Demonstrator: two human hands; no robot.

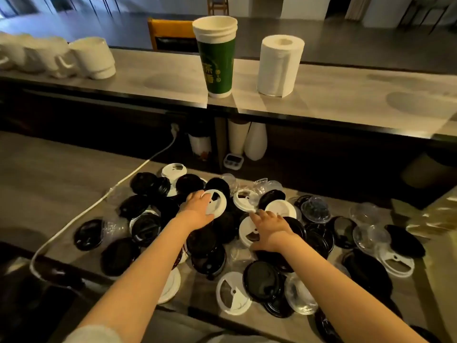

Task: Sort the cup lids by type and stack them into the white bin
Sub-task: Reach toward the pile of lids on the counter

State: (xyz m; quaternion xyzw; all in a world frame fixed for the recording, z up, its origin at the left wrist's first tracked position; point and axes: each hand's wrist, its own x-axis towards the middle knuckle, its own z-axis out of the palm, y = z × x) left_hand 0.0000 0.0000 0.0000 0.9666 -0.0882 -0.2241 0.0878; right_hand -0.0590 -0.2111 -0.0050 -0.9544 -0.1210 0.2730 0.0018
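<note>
Fingers of the left hand (197, 206) curl around the near edge of a white lid (216, 203), which stands tilted with its flat face turned toward the camera and its cut-out opening toward the top; the hand is closed on that lid just above the pile. The right hand (268, 230) lies spread, palm down, fingers loosely apart, resting on a second white lid (248, 233) that lies flat with its opening toward the lower edge of the frame; whether it grips that lid cannot be told.

Around both hands, across the centre and lower right of the frame, a heap of cup lids (262, 280) covers the wooden counter (49, 174). Black lids are the most numerous, well over a dozen; about nine white ones show; several clear domed lids sit toward the right, too overlapped to count exactly.

A white cable (99, 203) runs from centre down to lower left. On the raised ledge (153, 78) above stand one green paper cup stack (216, 55), one paper towel roll (280, 65) and, at upper left, a row of white mugs (57, 55).
</note>
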